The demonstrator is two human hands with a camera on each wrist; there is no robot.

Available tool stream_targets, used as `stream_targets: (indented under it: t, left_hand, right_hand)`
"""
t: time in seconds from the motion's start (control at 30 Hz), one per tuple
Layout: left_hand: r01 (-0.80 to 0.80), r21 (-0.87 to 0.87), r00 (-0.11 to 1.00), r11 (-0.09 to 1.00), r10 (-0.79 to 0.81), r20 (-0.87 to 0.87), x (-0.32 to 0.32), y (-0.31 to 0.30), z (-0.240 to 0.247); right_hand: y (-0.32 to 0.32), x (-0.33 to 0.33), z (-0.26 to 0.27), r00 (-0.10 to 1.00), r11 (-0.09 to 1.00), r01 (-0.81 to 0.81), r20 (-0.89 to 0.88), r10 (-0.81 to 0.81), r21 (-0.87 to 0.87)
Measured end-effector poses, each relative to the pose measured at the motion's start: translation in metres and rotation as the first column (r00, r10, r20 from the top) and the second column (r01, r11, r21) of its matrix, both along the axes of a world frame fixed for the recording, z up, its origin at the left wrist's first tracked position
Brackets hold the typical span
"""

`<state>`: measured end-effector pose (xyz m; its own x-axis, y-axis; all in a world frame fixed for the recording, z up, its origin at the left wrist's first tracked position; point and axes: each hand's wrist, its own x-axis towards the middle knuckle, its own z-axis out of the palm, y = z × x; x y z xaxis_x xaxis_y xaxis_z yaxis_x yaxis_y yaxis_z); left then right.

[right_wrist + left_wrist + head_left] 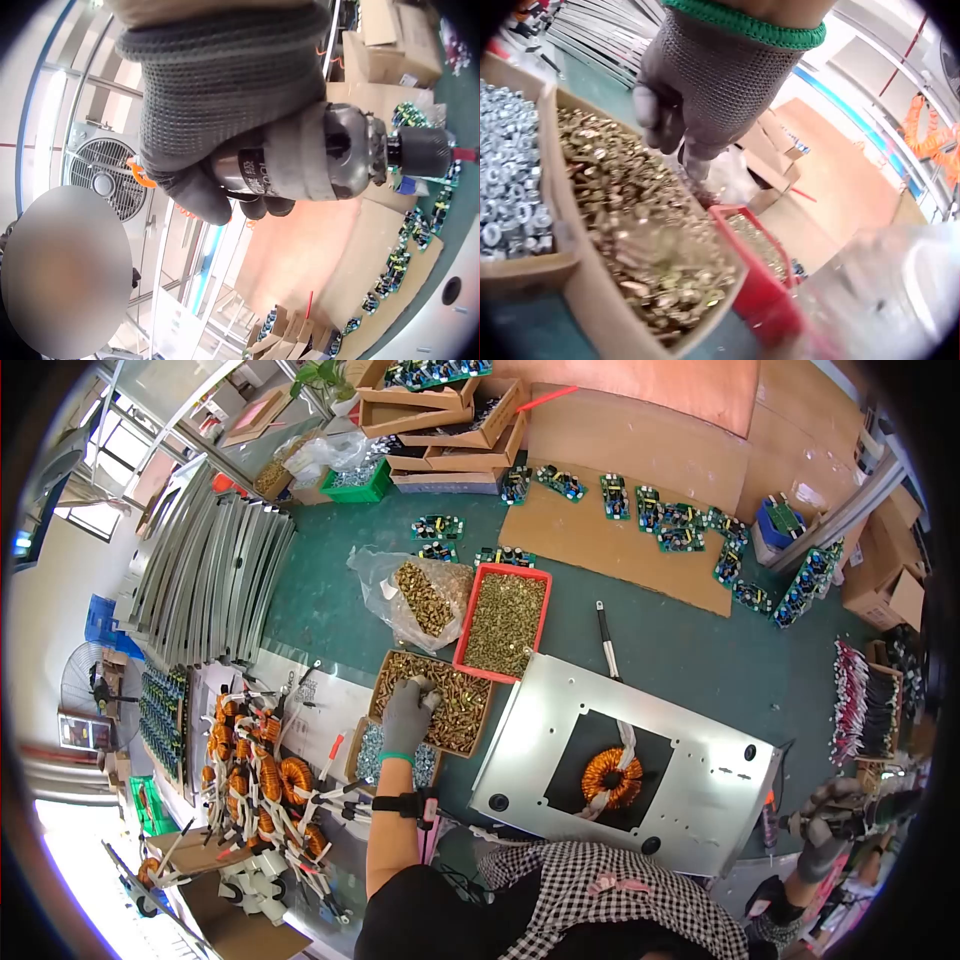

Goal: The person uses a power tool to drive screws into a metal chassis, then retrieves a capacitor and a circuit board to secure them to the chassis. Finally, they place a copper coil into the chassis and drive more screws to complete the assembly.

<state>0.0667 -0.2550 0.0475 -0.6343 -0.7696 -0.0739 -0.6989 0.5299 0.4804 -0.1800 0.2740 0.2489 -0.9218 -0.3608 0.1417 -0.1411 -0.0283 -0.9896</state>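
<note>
My left hand (408, 718), in a grey glove, is over a cardboard box of brass-coloured screws (462, 712). Its fingers (697, 161) are bent downward; whether they pinch a screw I cannot tell. Beside that box is a smaller one of silvery nuts or washers (506, 172). Out to the right, my gloved right hand (822, 835) grips a power screwdriver (300, 161) with a tape-wrapped metal body and black nose. A silver metal panel (690, 760) lies in front of me, with a copper-wound ring coil (612, 780) on its dark square.
A red tray (548, 600) of small brass parts and a plastic bag (385, 600) of screws stand behind the box. More coils (265, 770) are piled at left, near stacked metal strips (215, 560). Circuit boards (680, 538) lie on cardboard at the back.
</note>
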Motion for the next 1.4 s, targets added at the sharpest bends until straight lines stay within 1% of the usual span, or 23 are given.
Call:
stream_targets:
  t: [0.07, 0.17, 0.2, 0.23, 0.3, 0.33, 0.43, 0.47, 0.57, 0.67, 0.77, 0.83, 0.87, 0.9, 0.97, 1.0, 1.1, 1.13, 1.17, 1.2, 1.3, 1.33, 1.4]
  left_hand:
    - [0.034, -0.016, 0.998, 0.999, -0.035, -0.043, 0.003, 0.009, 0.011]
    - [0.035, 0.125, 0.992, 0.991, -0.020, -0.124, 0.012, 0.001, 0.002]
    - [-0.002, 0.097, 0.986, 0.995, 0.018, -0.167, 0.013, 0.000, -0.001]
    - [-0.084, 0.241, 0.970, 0.967, 0.135, -0.204, 0.015, -0.002, -0.001]
    - [-0.207, 0.521, 0.906, 0.828, 0.364, -0.218, 0.017, -0.007, 0.002]
    - [-0.156, 0.598, 0.840, 0.786, 0.424, -0.338, 0.021, -0.011, -0.003]
    - [-0.049, 0.783, 0.690, 0.620, 0.587, -0.422, 0.027, -0.021, 0.000]
    - [0.030, 0.824, 0.657, 0.565, 0.610, -0.443, 0.031, -0.028, -0.007]
    - [0.072, 0.889, 0.576, 0.453, 0.709, -0.408, 0.032, -0.021, 0.016]
    - [0.215, 0.899, 0.491, 0.381, 0.753, -0.437, 0.034, -0.030, 0.010]
    - [0.478, 0.851, 0.457, 0.217, 0.766, -0.452, 0.023, -0.016, 0.038]
    - [0.573, 0.804, 0.534, 0.158, 0.672, -0.513, -0.002, 0.020, 0.066]
    - [0.619, 0.778, 0.569, 0.109, 0.621, -0.539, -0.019, 0.048, 0.082]
    - [0.679, 0.727, 0.591, 0.107, 0.508, -0.627, -0.037, 0.085, 0.103]
    - [0.569, 0.812, 0.772, 0.126, 0.258, -0.581, -0.067, 0.152, 0.128]
    - [0.604, 0.786, 0.782, 0.135, 0.089, -0.616, -0.082, 0.187, 0.136]
    - [0.697, 0.686, 0.710, 0.209, -0.335, -0.620, -0.120, 0.285, 0.139]
    - [0.810, 0.481, 0.586, 0.335, -0.473, -0.658, -0.134, 0.314, 0.127]
    - [0.878, 0.238, 0.464, 0.416, -0.611, -0.642, -0.147, 0.340, 0.112]
    - [0.874, 0.191, 0.470, 0.447, -0.672, -0.573, -0.155, 0.361, 0.108]
    - [0.896, -0.008, 0.413, 0.444, -0.840, -0.351, -0.177, 0.395, 0.090]
    - [0.887, -0.078, 0.413, 0.454, -0.859, -0.303, -0.181, 0.400, 0.090]
    - [0.850, -0.065, 0.484, 0.524, -0.822, -0.300, -0.184, 0.407, 0.091]
  right_hand:
    - [-0.007, 0.008, -0.004, 0.999, 0.999, -0.032, -0.021, 0.032, -0.004]
    - [-0.028, 0.030, 0.004, 0.997, 0.999, -0.013, 0.076, 0.016, -0.043]
    - [-0.033, 0.038, 0.007, 0.997, 0.999, -0.021, 0.077, 0.024, -0.035]
    - [-0.030, 0.042, 0.007, 0.995, 0.999, -0.038, 0.091, 0.041, -0.039]
    - [-0.023, 0.053, 0.004, 0.990, 0.997, -0.068, 0.122, 0.073, -0.044]
    - [-0.022, 0.058, 0.005, 0.990, 0.997, -0.057, 0.123, 0.063, -0.050]
    - [-0.016, 0.067, 0.007, 0.994, 0.997, -0.055, 0.094, 0.060, -0.050]
    - [-0.017, 0.070, 0.008, 0.996, 0.997, -0.067, 0.054, 0.069, -0.046]
    - [-0.018, 0.081, 0.013, 0.990, 0.996, -0.061, 0.119, 0.069, -0.071]
    - [-0.023, 0.088, 0.017, 0.990, 0.993, -0.094, 0.097, 0.101, -0.069]
    - [-0.033, 0.095, 0.026, 0.972, 0.979, -0.108, 0.187, 0.140, -0.170]
    - [-0.029, 0.093, 0.023, 0.960, 0.956, -0.153, 0.193, 0.204, -0.250]
    - [-0.031, 0.096, 0.029, 0.956, 0.971, -0.105, 0.248, 0.158, -0.214]
    - [-0.034, 0.097, 0.035, 0.954, 0.966, -0.096, 0.254, 0.158, -0.240]
    - [-0.034, 0.093, 0.044, 0.969, 0.964, -0.094, 0.199, 0.146, -0.250]
    - [-0.034, 0.093, 0.052, 0.974, 0.962, -0.087, 0.182, 0.137, -0.258]
    - [-0.020, 0.080, 0.059, 0.983, 0.951, -0.138, 0.081, 0.167, -0.277]
    - [-0.015, 0.076, 0.062, 0.983, 0.949, -0.140, 0.071, 0.166, -0.282]
    - [-0.009, 0.072, 0.066, 0.983, 0.947, -0.144, 0.065, 0.169, -0.289]
    - [-0.002, 0.068, 0.069, 0.983, 0.943, -0.151, 0.057, 0.175, -0.298]
    - [0.024, 0.051, 0.070, 0.969, 0.905, -0.180, 0.087, 0.230, -0.384]
    - [0.035, 0.044, 0.067, 0.973, 0.914, -0.192, 0.050, 0.224, -0.358]
    - [0.048, 0.035, 0.061, 0.973, 0.901, -0.202, 0.021, 0.228, -0.384]
